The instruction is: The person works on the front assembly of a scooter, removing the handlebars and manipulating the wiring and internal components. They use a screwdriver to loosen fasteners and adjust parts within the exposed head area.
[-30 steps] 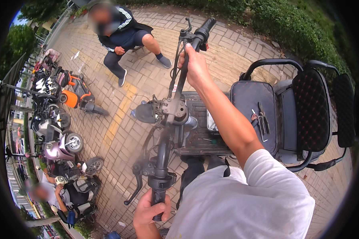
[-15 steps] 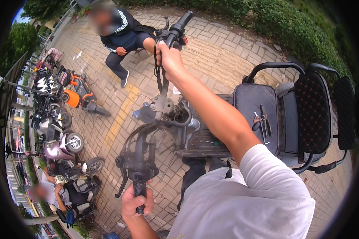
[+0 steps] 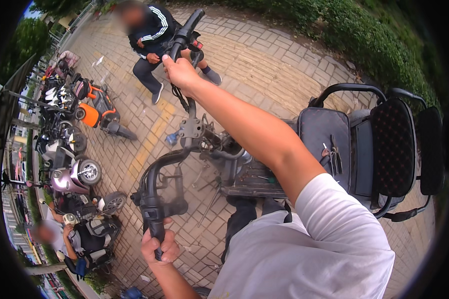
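A black handlebar (image 3: pixel 153 182) with levers, cables and rubber grips crosses my view from bottom to top, joined to a bolted metal stem (image 3: pixel 190 128) at the middle. My left hand (image 3: pixel 159 245) is closed around the lower grip. My right hand (image 3: pixel 180 74) is closed on the upper part of the bar, just below the far grip. Beside the stem is the vehicle's dark footboard (image 3: pixel 254 187), with small items on it. On the padded seat (image 3: pixel 322 124) to the right lie pliers and other small tools (image 3: pixel 334 157), too small to tell apart fully.
A person (image 3: pixel 154 45) in a dark striped jacket sits beyond the handlebar. Parked scooters (image 3: pixel 92 114) line the left side; another person (image 3: pixel 57 234) sits among them at lower left. A hedge (image 3: pixel 349 45) borders the brick pavement (image 3: pixel 264 60) at the back right.
The handlebar has swung leftward with both my hands on it, and my right arm follows it. The seated person behind the bar has shifted, an arm now at the chest.
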Tool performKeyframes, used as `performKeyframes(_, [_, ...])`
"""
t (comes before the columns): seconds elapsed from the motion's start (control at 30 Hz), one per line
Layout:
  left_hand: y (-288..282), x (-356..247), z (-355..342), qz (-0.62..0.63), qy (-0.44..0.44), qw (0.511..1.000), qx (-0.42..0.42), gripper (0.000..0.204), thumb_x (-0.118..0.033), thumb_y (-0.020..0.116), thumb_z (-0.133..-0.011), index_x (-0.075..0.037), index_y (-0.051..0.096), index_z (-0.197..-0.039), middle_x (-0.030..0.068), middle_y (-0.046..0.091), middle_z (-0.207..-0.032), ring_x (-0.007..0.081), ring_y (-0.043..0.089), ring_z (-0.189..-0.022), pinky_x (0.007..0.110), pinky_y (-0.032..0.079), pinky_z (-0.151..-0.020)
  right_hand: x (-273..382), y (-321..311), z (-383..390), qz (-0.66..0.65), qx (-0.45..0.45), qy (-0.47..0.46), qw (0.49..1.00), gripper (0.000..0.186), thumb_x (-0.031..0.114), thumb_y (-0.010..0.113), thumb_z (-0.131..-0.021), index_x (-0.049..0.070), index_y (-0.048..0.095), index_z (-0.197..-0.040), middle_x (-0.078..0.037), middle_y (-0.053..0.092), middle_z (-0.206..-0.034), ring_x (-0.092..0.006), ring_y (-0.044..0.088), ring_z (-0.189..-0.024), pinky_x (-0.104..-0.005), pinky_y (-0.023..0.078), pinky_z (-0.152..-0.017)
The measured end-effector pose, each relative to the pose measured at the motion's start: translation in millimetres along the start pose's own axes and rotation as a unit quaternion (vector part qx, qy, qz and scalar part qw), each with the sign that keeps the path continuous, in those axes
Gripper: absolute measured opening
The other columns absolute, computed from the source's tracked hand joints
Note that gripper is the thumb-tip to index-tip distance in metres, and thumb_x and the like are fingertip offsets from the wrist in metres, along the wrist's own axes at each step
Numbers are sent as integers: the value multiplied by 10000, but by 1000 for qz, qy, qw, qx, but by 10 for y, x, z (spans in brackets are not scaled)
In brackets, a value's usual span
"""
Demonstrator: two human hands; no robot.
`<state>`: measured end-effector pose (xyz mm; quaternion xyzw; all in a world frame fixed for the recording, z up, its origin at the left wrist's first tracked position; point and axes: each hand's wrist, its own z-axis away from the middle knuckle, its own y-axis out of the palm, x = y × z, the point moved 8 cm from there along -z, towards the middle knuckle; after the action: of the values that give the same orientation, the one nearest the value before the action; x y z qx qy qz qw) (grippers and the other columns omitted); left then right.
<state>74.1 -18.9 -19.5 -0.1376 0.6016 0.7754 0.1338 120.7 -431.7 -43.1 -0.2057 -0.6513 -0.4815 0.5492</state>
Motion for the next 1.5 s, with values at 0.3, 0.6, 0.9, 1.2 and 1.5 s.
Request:
performKeyframes(0.3, [-591,0,247,77,47,995,43,617,-146,566,-867,84,268,-1356,137,508,-706,205,519,-450,294,383,-384,-136,718,-32,277,126,-11,952,509,400,496,-921,-101,574,-876,-222,595,-885,-322,578,-842,-409,450,-759])
performKeyframes(0.6, [-889,49,230,-292,32,926,-239,385,-160,607,-860,27,465,-1165,93,534,-711,212,551,-520,318,446,-456,-96,1052,88,437,201,-65,874,566,433,494,-910,-123,602,-908,-301,614,-957,-407,604,-949,-437,468,-826])
performKeyframes(0.9, [-1355,301,191,-426,66,784,-448,282,-99,695,-807,-18,519,-1012,28,555,-653,105,494,-451,240,385,-412,-464,1595,308,520,288,-111,796,523,398,471,-925,-104,613,-902,-292,619,-957,-410,599,-954,-443,466,-848])
performKeyframes(1.2, [-2081,565,8,-329,101,800,-492,157,-87,685,-787,-2,566,-843,34,543,-616,120,492,-418,264,378,-373,-1417,2232,418,628,333,-86,698,387,322,475,-928,-13,620,-1059,-185,618,-1114,-355,587,-1041,-462,467,-850])
performKeyframes(1.5, [-2510,729,9,-219,43,885,-409,55,12,595,-760,16,544,-778,69,507,-569,162,484,-404,289,409,-388,-1916,2271,875,629,166,-167,741,390,236,533,-850,-30,550,-1134,-184,567,-1147,-326,503,-1110,-546,284,-951])
